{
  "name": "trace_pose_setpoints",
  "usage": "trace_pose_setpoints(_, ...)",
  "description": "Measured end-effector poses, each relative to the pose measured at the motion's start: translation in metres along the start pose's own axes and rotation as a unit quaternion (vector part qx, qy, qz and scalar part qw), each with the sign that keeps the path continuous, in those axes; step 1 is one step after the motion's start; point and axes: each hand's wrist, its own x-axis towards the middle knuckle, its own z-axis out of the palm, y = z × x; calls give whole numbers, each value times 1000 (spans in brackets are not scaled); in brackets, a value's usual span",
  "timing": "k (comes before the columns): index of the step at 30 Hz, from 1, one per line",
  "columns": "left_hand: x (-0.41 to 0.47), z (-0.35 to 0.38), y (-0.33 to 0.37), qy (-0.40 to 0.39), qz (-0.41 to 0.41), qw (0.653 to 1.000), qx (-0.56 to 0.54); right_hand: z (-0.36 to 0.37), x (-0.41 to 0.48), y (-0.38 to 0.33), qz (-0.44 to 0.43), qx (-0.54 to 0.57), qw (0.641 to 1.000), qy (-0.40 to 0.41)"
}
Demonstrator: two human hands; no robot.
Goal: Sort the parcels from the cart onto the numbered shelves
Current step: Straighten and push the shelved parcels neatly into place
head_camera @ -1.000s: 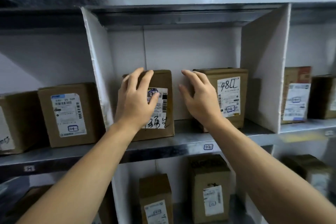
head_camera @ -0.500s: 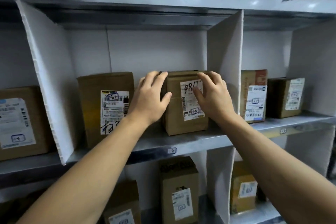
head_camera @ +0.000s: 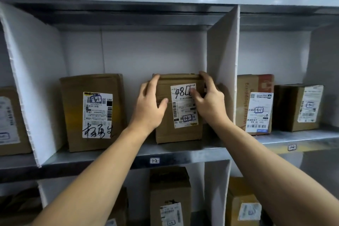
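A person's left hand (head_camera: pixel 148 105) and right hand (head_camera: pixel 210 103) clasp the upper corners of a labelled parcel (head_camera: pixel 177 135), upright on the metal shelf (head_camera: pixel 183 155) beside a white divider (head_camera: pixel 223 60).

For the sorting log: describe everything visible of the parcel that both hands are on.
The parcel is a plain brown cardboard box, upright on the metal shelf, close to the white divider at its right. A white shipping label on its front carries barcodes, handwritten digits and a boxed mark. The left hand grips its upper left edge, the right hand its upper right corner, thumb on the label.
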Motion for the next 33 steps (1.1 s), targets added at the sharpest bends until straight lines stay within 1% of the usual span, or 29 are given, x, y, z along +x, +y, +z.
trace_pose_setpoints(7,-3,4,8,5,-7,1000,10,-9,-1,4,-14,6,1000,16)
trace_pose_setpoints(11,-4,8,12,6,-8,1000,12,-14,-1,4,-6,10,1000,0)
trace_pose_setpoints(15,-3,9,15,6,-17,1000,16,-15,-1,5,3,24,1000,4)
trace_pose_setpoints(23,-4,7,15,-13,-36,998,44,-15,-2,7,-4,49,999,-23)
trace_pose_setpoints(29,-14,-7,25,0,-26,995,98,-19,-11,9,-3,-4,1000,-22)
trace_pose_setpoints(33,-32,-19,36,-12,-1,988,154,-25,-28,5,-53,-45,997,-16)
